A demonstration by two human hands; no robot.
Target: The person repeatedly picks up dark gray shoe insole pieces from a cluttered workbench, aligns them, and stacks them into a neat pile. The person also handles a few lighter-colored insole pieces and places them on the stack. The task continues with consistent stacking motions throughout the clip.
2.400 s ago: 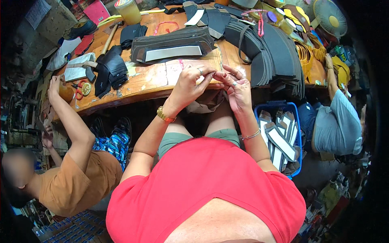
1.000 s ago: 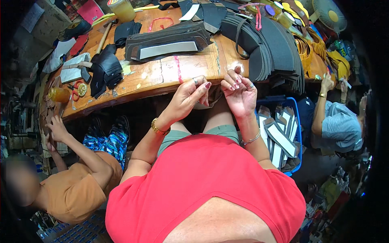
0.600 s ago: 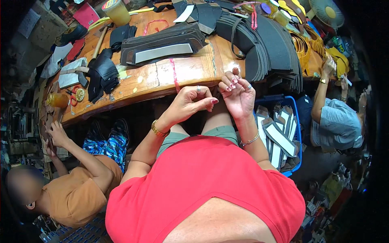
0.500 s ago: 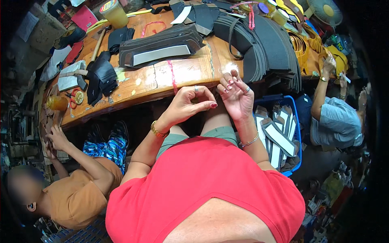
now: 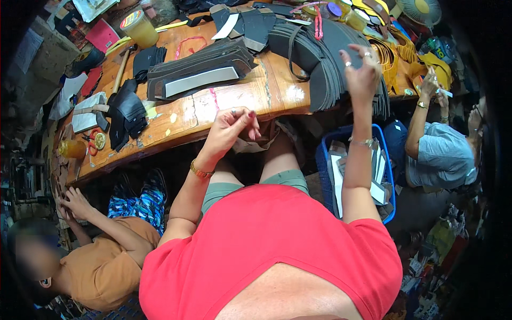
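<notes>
My left hand (image 5: 233,130) is in front of the table's near edge, above my lap. Its thumb and fingers are pressed together, and whatever they pinch, if anything, cannot be made out. My right hand (image 5: 362,77) is raised in front of a thick stack of dark grey curved pieces (image 5: 333,48), its fingers apart and nothing visible in them. Left of that stack lies a pile of long dark pieces (image 5: 197,66) with a white strip (image 5: 201,81) on the front one. Below my right forearm is a blue crate (image 5: 321,160) of dark pieces with white strips.
On the wooden table (image 5: 176,120) are a hammer (image 5: 121,69), black pieces (image 5: 128,112), orange-handled scissors (image 5: 93,144) and a tub of yellowish stuff (image 5: 140,31). One person in orange (image 5: 109,256) sits at left; another in grey-blue (image 5: 442,157) works at right beside yellow straps (image 5: 392,61).
My right hand has risen up and to the right, away from my left hand, to the grey stack. My left hand has shifted slightly left, its fingers closing together.
</notes>
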